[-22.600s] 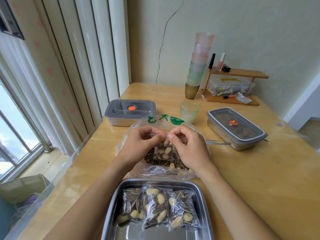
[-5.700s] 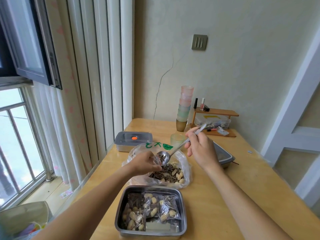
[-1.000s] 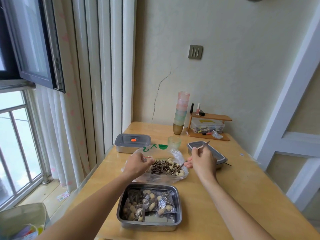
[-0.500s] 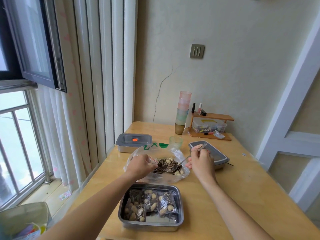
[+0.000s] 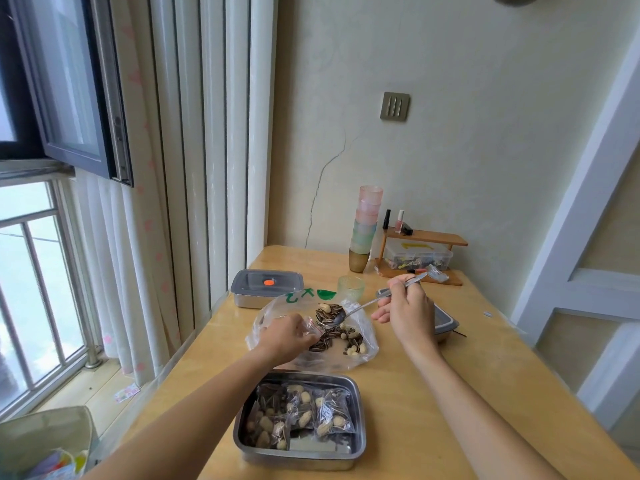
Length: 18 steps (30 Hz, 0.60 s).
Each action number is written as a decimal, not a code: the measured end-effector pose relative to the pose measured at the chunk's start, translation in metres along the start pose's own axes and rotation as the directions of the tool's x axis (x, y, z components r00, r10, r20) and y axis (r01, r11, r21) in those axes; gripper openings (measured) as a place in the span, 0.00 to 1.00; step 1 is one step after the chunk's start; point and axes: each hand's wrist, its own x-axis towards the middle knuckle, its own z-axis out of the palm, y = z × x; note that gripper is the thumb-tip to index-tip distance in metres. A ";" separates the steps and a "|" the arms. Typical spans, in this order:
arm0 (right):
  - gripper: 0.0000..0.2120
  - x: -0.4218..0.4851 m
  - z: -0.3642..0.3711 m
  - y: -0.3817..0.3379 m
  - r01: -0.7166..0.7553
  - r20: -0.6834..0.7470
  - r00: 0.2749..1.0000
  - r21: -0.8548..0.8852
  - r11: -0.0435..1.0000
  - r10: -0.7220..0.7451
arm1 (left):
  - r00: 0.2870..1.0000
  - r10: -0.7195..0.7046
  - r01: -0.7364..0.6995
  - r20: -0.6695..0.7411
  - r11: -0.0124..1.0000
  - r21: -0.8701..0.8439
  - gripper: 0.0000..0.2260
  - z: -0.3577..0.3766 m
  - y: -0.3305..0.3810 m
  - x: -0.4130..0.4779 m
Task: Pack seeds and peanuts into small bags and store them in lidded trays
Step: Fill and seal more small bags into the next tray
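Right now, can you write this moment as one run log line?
right hand: holds loaded spoon | left hand: pinches small bag | steel tray: filled bags inside | step: filling

Black-and-white striped sunflower seeds (image 5: 349,333) and pale tan peanuts (image 5: 356,348) fill a clear bag (image 5: 266,318) printed in green, on a honey-yellow table (image 5: 485,375). A grey lid (image 5: 252,280) bears an orange dot; stacked cups (image 5: 367,220) fade from pink to green; the white curtain (image 5: 138,258) carries pink motifs.
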 end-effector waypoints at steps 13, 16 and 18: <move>0.07 -0.015 0.000 -0.025 0.535 0.363 0.808 -0.118 0.837 -0.465 | 0.998 -0.021 0.013 -0.066 0.993 -0.118 0.20 0.001 0.005 0.002; 0.07 -0.018 0.002 -0.027 0.575 0.363 0.780 -0.092 0.813 -0.510 | 0.997 -0.030 0.020 -0.067 0.988 -0.151 0.19 0.002 0.005 0.001; 0.07 -0.018 0.003 -0.028 0.598 0.363 0.761 -0.070 0.798 -0.538 | 0.997 -0.034 0.021 -0.069 0.985 -0.173 0.18 0.001 0.007 0.000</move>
